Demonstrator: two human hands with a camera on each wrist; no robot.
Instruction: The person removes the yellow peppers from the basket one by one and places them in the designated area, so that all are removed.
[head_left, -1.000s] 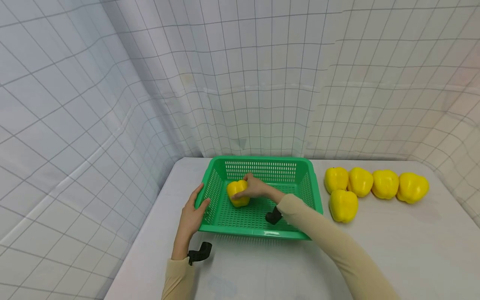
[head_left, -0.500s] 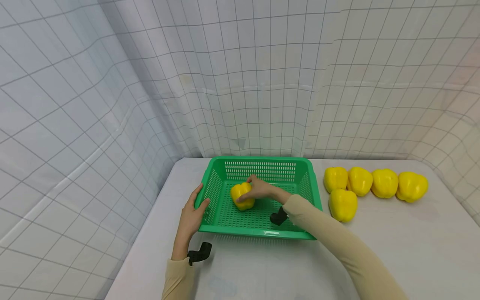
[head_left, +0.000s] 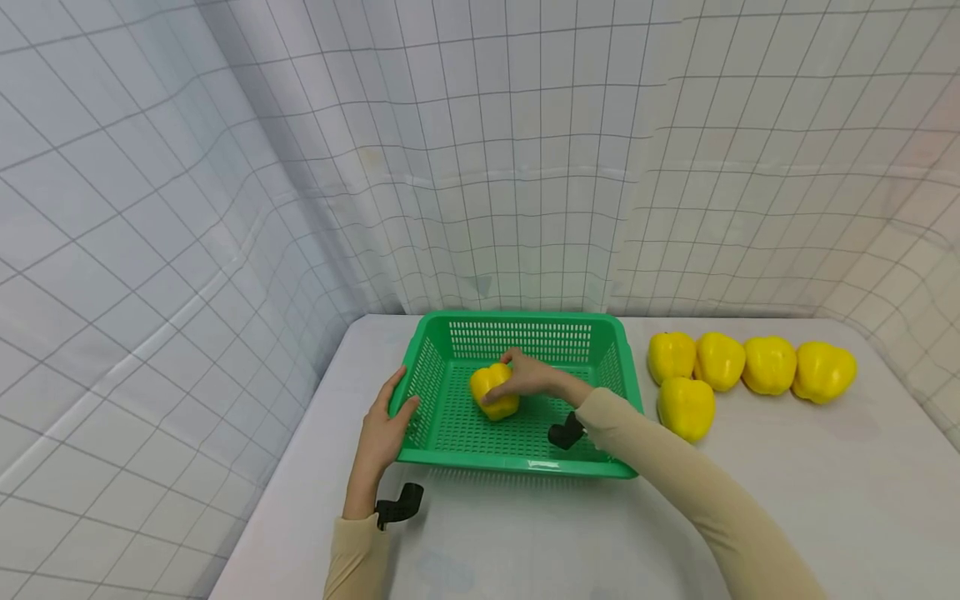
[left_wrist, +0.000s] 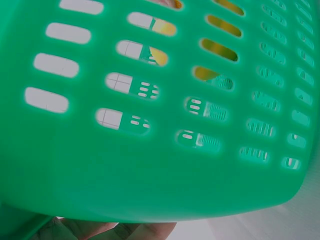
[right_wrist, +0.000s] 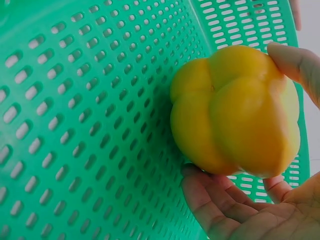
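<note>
A green plastic basket (head_left: pixel 517 463) with slotted walls stands on the table. Over its left rim lies my left hand (head_left: pixel 381 432), gripping it with the thumb inside and the fingers along the outer side. The left wrist view is mostly filled by the basket's wall, with fingertips (left_wrist: pixel 150 231) showing below its edge. Inside the basket, left of centre, my right hand (head_left: pixel 531 377) holds a yellow bell pepper (head_left: pixel 483 380). The right wrist view shows the thumb on one side of the pepper and several fingers on the other, close to the slotted basket floor (right_wrist: pixel 100 130).
To the right of the basket, several yellow bell peppers (head_left: pixel 769 365) sit in a row, with another bell pepper (head_left: pixel 686 408) in front of the row's left end. A white gridded curtain (head_left: pixel 525 167) hangs behind and at both sides of the white table (head_left: pixel 510 542).
My right hand has shifted a little to the right inside the basket with the bell pepper in its grasp. My left hand has stayed on the rim.
</note>
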